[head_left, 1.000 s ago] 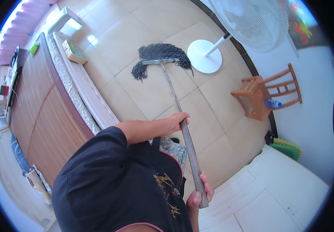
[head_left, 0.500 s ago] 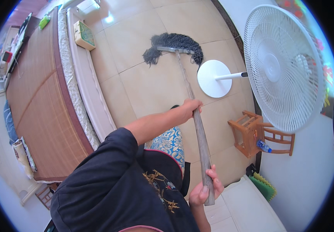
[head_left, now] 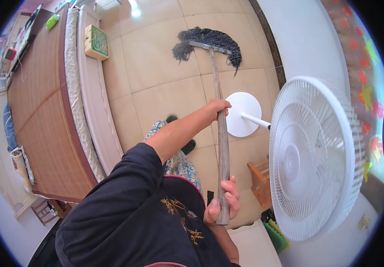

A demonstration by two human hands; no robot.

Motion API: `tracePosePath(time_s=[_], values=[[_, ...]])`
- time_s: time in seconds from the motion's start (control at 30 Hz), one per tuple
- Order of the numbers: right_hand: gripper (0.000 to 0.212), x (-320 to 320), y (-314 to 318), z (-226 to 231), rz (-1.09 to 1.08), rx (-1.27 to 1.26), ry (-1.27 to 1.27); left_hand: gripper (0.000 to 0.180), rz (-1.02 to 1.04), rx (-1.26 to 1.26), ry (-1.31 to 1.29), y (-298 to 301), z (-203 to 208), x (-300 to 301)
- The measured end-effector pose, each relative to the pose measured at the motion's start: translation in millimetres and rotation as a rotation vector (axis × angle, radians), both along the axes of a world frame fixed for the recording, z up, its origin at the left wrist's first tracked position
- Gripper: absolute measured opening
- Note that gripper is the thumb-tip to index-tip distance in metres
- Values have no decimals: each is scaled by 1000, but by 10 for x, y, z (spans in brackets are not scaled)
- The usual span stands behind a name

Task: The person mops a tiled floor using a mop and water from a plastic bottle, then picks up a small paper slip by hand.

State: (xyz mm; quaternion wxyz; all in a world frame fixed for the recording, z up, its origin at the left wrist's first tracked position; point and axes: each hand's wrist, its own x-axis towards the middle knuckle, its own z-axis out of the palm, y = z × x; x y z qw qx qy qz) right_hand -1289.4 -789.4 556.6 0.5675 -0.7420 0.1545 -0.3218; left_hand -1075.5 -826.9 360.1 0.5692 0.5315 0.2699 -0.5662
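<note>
A string mop (head_left: 221, 147) with a long, weathered wooden handle reaches away from me over the tiled floor. Its dark grey mop head (head_left: 209, 40) lies spread on the tiles, joined to the handle by a metal crossbar. Partway along the handle, my left hand (head_left: 217, 109) is closed round the wood with the arm stretched out. My right hand (head_left: 223, 202) grips the handle near its butt end, close to my body, thumb on one side and fingers on the other.
A white standing fan (head_left: 309, 160) rises on the right, its round base (head_left: 244, 113) beside the handle. Beyond it is a small wooden chair (head_left: 259, 182). A bed with a brown mat (head_left: 40, 111) runs along the left, with a patterned box (head_left: 96, 42) on its pale side ledge.
The mop head has moved slightly right and farther away. Both hands have shifted left and a little forward with the handle. The fan appears lower in view, and both feet now show.
</note>
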Motion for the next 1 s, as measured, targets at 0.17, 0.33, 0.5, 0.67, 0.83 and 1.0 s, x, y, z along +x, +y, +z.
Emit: tracePosePath(time_s=[0.17, 0.33, 0.5, 0.67, 0.83, 1.0], values=[[28, 878, -269, -110, -45, -8, -14, 17, -21, 3, -41, -345, -214, 830], [28, 1806, -513, -131, -119, -10, 11, 18, -77, 20, -70, -690, -225, 1710], [30, 2693, -765, -11, -69, -25, -68, 18, -45, -21, 8, -920, -195, 2485], [32, 3276, -1148, 128, -121, -19, -60, 16, 245, -138, 61, -1283, -83, 2937], [40, 3763, -1582, 198, -39, -32, -59, 14, 236, -111, 91, -1604, 16, 3444], [38, 4201, -2056, 216, -2, -26, -68, 11, 404, -152, 114, -1986, 82, 3885]])
